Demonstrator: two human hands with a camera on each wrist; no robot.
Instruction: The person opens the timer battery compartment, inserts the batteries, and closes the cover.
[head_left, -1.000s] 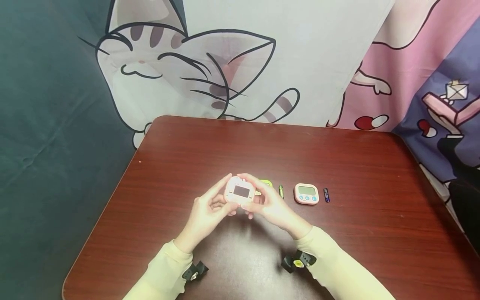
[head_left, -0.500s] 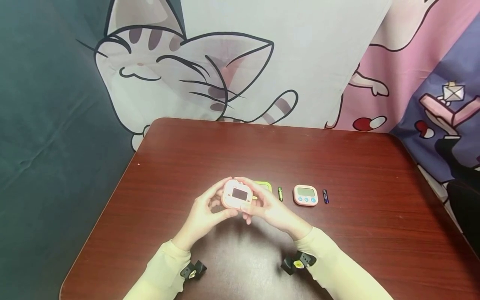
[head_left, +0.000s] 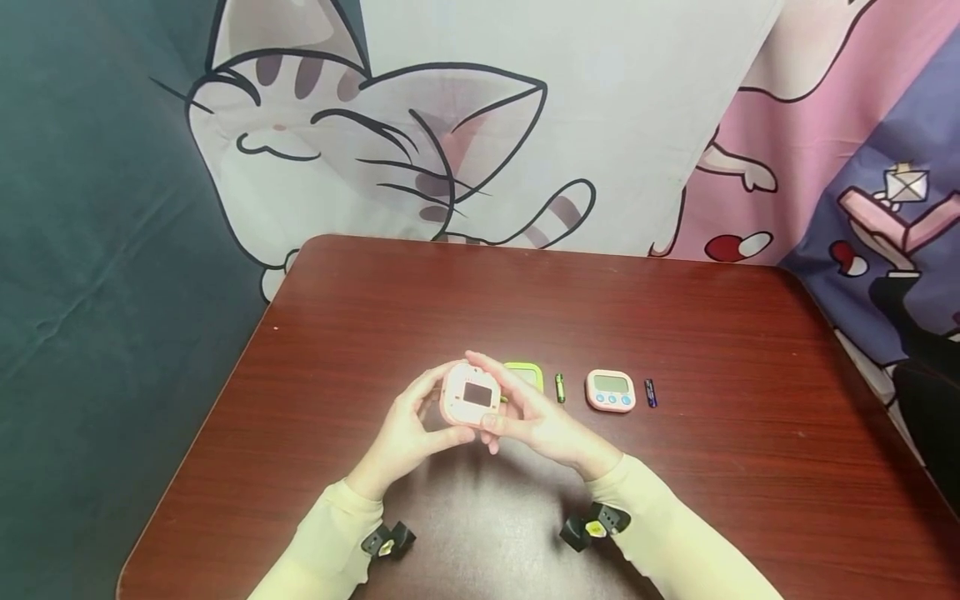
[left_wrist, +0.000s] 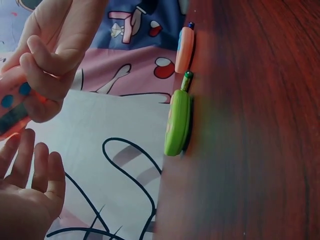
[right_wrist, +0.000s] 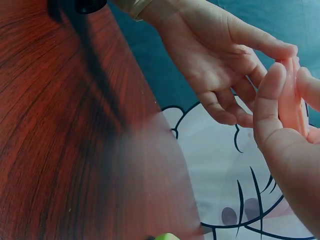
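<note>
Both hands hold a pink digital timer above the table, its back with a dark rectangle turned up toward the head view. My left hand grips its left side, index finger along the top and thumb at the lower edge. My right hand pinches the right side, thumb on the back near the lower corner. In the left wrist view the held timer shows blue buttons and a screen. Behind the right fingers lies a green timer, partly covered by them in the head view.
Right of the green timer lie a green battery, a second pink timer with its screen up, and a dark blue battery. All rest on the brown wooden table. A cat-print cloth hangs behind its far edge.
The held timer has shifted slightly left and down in the head view, with both hands still on it. The right thumb now lies over its lower corner, and more of the green timer shows.
</note>
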